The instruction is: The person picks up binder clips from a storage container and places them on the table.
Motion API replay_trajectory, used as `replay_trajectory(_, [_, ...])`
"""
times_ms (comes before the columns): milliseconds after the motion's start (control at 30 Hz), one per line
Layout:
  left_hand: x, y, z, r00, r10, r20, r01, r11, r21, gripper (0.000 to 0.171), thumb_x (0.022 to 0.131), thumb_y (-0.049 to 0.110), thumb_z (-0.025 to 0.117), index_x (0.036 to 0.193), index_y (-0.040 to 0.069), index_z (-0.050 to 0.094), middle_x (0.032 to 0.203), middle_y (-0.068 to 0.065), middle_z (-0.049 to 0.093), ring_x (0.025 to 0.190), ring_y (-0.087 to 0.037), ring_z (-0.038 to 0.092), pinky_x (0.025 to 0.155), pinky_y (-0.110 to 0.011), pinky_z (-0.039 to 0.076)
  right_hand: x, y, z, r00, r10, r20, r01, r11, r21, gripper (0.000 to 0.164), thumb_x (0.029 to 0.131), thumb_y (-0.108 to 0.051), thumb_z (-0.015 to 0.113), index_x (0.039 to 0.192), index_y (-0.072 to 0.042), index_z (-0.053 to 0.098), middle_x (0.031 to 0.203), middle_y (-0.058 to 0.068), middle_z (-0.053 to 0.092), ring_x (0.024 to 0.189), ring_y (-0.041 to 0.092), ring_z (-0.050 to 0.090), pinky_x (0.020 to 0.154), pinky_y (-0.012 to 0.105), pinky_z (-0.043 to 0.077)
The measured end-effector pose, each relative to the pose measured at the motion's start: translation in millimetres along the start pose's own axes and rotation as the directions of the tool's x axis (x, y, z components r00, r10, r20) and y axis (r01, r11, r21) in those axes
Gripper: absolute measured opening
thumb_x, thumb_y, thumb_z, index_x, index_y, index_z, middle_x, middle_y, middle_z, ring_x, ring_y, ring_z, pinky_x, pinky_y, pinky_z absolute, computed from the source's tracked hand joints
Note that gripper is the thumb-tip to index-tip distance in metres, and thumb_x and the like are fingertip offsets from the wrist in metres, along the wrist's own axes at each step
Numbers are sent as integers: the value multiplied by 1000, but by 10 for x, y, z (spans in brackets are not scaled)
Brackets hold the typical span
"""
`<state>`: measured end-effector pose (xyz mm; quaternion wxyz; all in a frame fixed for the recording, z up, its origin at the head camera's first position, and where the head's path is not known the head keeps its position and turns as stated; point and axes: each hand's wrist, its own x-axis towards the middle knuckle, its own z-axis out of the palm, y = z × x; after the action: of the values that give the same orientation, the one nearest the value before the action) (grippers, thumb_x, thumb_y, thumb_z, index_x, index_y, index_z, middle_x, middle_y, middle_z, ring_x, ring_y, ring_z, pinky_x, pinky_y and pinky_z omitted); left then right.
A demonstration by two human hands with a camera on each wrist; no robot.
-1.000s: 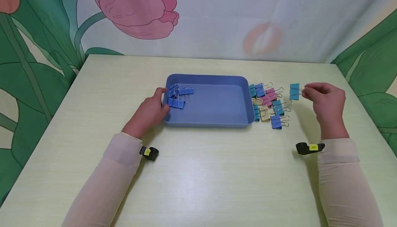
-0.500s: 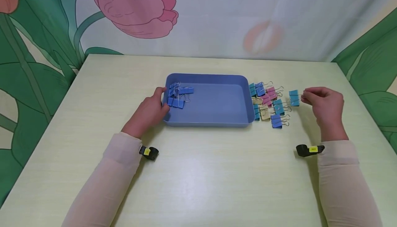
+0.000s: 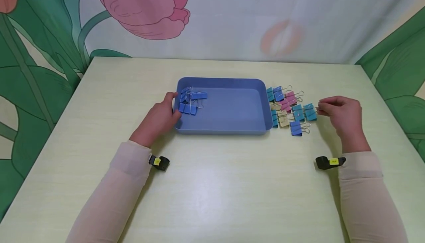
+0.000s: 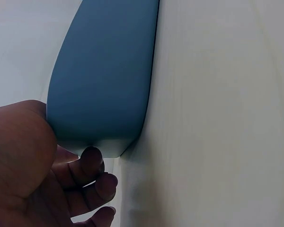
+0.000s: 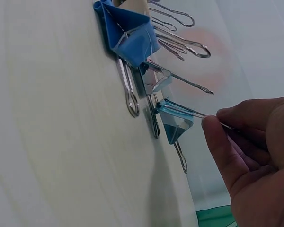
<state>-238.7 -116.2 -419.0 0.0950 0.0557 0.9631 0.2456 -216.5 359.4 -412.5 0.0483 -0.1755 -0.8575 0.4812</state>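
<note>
A blue tray lies on the table, and my left hand holds it by its left end. In the left wrist view, curled fingers of that hand are at the tray's end wall. Several blue binder clips lie inside the tray at its left. To the right of the tray, my right hand pinches a teal binder clip by its wire handle between thumb and finger. In the right wrist view, this teal clip hangs tilted beside the other clips.
Against the tray's right side lies a cluster of binder clips: teal, pink, cream and blue. A flower-printed cloth stands behind the table.
My right hand has brought the teal binder clip toward the front and left, right up to the cluster. The left hand and the tray have stayed put.
</note>
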Motion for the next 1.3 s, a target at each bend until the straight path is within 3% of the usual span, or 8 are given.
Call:
replay_trajectory(333, [-5, -11, -5, 1000, -5, 4, 5, 1000, -5, 58, 89, 22, 40, 142, 13, 19, 61, -5, 43, 53, -20, 45, 48, -29, 35, 35, 29, 47, 999, 8, 32, -6, 999, -39, 41, 84, -32, 60, 115, -6, 59, 94, -9, 61, 78, 2, 66, 74, 19, 51])
replay_trajectory(1067, [8, 0, -10, 1000, -18, 11, 18, 1000, -3, 57, 90, 23, 41, 142, 14, 18, 64, -7, 46, 55, -20, 46, 49, -29, 36, 38, 63, 65, 998, -4, 58, 4, 1000, 0, 44, 85, -30, 60, 119, -2, 56, 97, -7, 60, 78, 2, 66, 73, 19, 51])
replay_trajectory(1300, [3, 19, -14, 999, -27, 19, 27, 1000, 2, 57, 91, 23, 40, 142, 14, 18, 65, -7, 46, 56, -20, 46, 50, -29, 36, 31, 58, 34, 997, 7, 77, 0, 997, -82, 52, 83, -42, 58, 121, -7, 55, 110, 1, 58, 86, 3, 64, 80, 23, 50])
